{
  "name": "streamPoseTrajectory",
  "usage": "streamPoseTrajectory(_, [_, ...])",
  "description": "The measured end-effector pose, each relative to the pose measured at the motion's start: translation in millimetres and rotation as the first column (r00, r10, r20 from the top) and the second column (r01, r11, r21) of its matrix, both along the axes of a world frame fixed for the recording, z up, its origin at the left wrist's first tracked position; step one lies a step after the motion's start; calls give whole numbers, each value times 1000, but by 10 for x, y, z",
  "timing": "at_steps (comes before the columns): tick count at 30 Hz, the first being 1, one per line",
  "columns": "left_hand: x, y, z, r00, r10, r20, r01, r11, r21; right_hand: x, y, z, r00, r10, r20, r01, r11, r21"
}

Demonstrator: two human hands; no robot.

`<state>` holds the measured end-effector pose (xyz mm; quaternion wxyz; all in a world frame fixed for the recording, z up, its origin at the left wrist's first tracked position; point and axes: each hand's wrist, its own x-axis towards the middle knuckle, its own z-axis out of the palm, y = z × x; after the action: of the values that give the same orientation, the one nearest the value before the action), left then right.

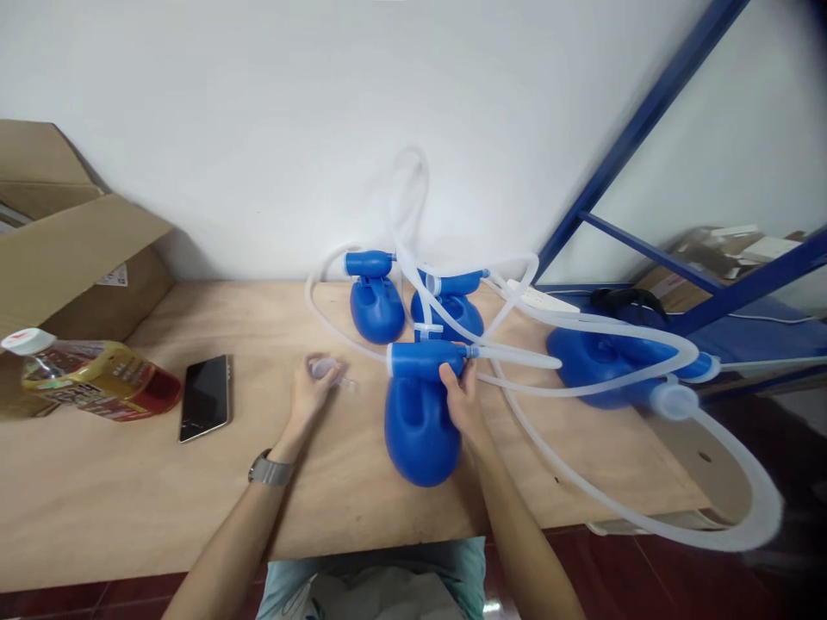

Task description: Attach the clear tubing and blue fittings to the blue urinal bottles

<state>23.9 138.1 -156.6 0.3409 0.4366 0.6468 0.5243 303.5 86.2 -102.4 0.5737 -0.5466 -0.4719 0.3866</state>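
My right hand [463,394] grips a blue urinal bottle [419,443] from its right side, thumb on the neck near the hose fitting. The bottle is at the front of the table with its handle opening showing. A translucent hose [517,355] runs from its fitting to the right. To the left of the bottle, my left hand [310,392] is closed around a small translucent cap [321,368]; the hand is slightly blurred. Behind are two similar blue bottles, a left one [378,312] and a right one [462,317], with hoses looping over and around them.
More blue bottles [591,366] lie at the table's right edge, a hose hanging past it. At left are a cardboard box [77,250], a drink bottle [96,375] and a phone [205,398]. A blue metal frame [646,112] stands at right, a white wall [277,129] behind.
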Motion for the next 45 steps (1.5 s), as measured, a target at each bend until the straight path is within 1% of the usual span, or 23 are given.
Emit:
streamPoseTrajectory(2, [-126,91,17,996,43,-80,-41,999,23,17,-1,7,1000,7,10,-7,1000,9])
streamPoseTrajectory(4, [-145,162,66,977,127,-169,-115,990,79,17,1,12,1000,3,17,-4,1000,22])
streamPoseTrajectory(6, [-62,179,130,947,226,-226,-200,971,134,9,2,15,1000,1,20,-2,1000,26])
streamPoseTrajectory(8, [96,118,203,946,235,-224,-202,966,163,4,1,15,1000,5,18,-5,1000,25])
streamPoseTrajectory(10, [294,-16,295,978,98,-187,-66,984,166,5,-2,15,1000,16,13,-17,1000,24])
streamPoseTrajectory(12, [496,-179,414,976,-153,-158,179,969,169,11,-5,13,1000,23,18,-23,999,30])
streamPoseTrajectory(14, [662,-314,554,903,-401,-156,426,885,189,23,-7,7,999,16,35,-18,999,39])
streamPoseTrajectory(15, [721,-356,622,862,-479,-164,505,839,202,31,-7,2,999,11,45,-13,999,40])
streamPoseTrajectory(17, [775,-385,731,802,-575,-163,597,773,215,48,-6,-12,998,10,61,-12,999,35])
streamPoseTrajectory(19, [739,-354,783,759,-641,-113,649,734,198,70,-1,-29,997,31,64,-33,999,25])
streamPoseTrajectory(23, [430,-216,724,638,-770,-5,757,625,189,130,4,-42,997,42,57,-42,999,-2])
streamPoseTrajectory(24, [314,-176,688,646,-763,-24,753,632,185,146,3,-38,997,42,58,-42,999,-6])
streamPoseTrajectory(25, [187,-135,648,680,-728,-90,732,664,154,161,0,-31,997,47,58,-47,999,-5])
streamPoseTrajectory(27, [-74,-57,564,762,-553,-337,598,800,41,181,-9,-15,996,72,55,-72,997,8])
streamPoseTrajectory(28, [-198,-21,519,757,-444,-480,501,865,-11,187,-14,-7,995,84,52,-85,996,15])
streamPoseTrajectory(30, [-398,39,426,708,-305,-636,357,933,-50,192,-22,2,992,118,42,-119,993,25])
streamPoseTrajectory(33, [-543,111,278,668,-245,-703,284,957,-64,192,-29,-8,982,182,44,-183,983,17])
streamPoseTrajectory(36, [-565,210,159,638,-220,-738,258,964,-65,193,-31,-29,974,207,91,-209,978,20])
streamPoseTrajectory(38, [-569,290,126,636,-184,-749,227,973,-45,193,-37,-23,970,205,132,-212,977,35])
streamPoseTrajectory(40, [-557,348,147,640,-125,-758,178,984,-13,193,-47,14,963,215,161,-226,973,55])
streamPoseTrajectory(42, [-480,338,224,677,-64,-733,155,986,56,195,-53,78,954,238,180,-253,965,66])
streamPoseTrajectory(44, [-303,230,356,745,-67,-664,215,966,145,203,-46,147,934,290,208,-307,951,50])
streamPoseTrajectory(45, [-179,143,436,776,-123,-619,292,939,180,211,-37,175,920,321,225,-336,941,32])
